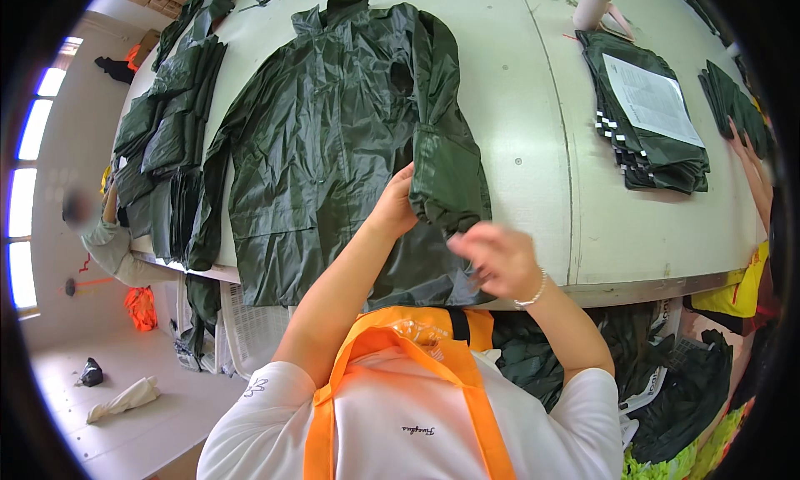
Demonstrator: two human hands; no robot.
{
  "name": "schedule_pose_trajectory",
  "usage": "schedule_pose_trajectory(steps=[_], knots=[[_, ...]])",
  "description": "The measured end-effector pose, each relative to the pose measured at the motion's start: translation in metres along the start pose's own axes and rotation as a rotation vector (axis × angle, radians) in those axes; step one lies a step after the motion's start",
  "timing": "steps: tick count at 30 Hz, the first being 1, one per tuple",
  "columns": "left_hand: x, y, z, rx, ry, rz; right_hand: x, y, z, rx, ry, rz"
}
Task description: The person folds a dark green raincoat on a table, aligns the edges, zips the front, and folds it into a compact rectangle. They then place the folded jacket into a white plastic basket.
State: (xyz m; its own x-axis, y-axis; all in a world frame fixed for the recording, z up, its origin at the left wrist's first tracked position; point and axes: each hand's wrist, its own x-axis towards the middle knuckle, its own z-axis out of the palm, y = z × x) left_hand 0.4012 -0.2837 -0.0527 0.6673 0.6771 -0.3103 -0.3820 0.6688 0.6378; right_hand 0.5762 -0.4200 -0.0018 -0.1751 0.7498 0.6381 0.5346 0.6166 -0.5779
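A dark green, shiny hooded-collar style jacket (317,138) lies spread on the table, its collar at the far end and its hem over the near edge. Its right-side sleeve (448,172) is folded down across the front. My left hand (397,203) grips that sleeve near the cuff, with its fingers partly hidden behind the fabric. Just right of the cuff, my right hand (500,259) is closed and blurred by motion. Something small and greyish shows at its fingers, too smeared to name.
Folded dark green garments (171,122) are piled at the left. Another stack (617,105) at the right carries a white paper sheet (650,99), near a pale cup (592,7). Another person's hand (744,142) touches garments at far right; a person (125,247) is at left. White baskets (254,330) stand below the table edge.
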Motion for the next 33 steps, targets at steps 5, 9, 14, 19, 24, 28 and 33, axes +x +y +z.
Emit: schedule_pose_trajectory(steps=[5,9,14,19,24,28,33], knots=[[-0.022,-0.001,-0.015,-0.224,0.067,-0.157,0.027,0.043,0.008,0.481,0.255,0.764],[-0.028,-0.004,-0.013,-0.041,0.124,-0.082,0.036,0.053,0.030,0.555,0.208,0.753],[-0.035,0.000,-0.011,0.238,0.159,0.016,0.054,0.042,0.030,0.664,0.032,0.825],[-0.028,0.019,0.002,0.421,0.116,0.445,0.046,0.040,0.022,0.670,-0.014,0.858],[-0.022,0.053,0.015,0.865,-0.225,0.093,0.043,0.036,0.004,0.762,-0.027,0.916],[-0.025,0.055,0.036,0.860,-0.229,0.122,0.042,0.038,-0.002,0.754,0.031,0.954],[-0.031,0.053,0.053,0.733,-0.105,0.121,0.041,0.036,0.001,0.430,0.189,0.671]])
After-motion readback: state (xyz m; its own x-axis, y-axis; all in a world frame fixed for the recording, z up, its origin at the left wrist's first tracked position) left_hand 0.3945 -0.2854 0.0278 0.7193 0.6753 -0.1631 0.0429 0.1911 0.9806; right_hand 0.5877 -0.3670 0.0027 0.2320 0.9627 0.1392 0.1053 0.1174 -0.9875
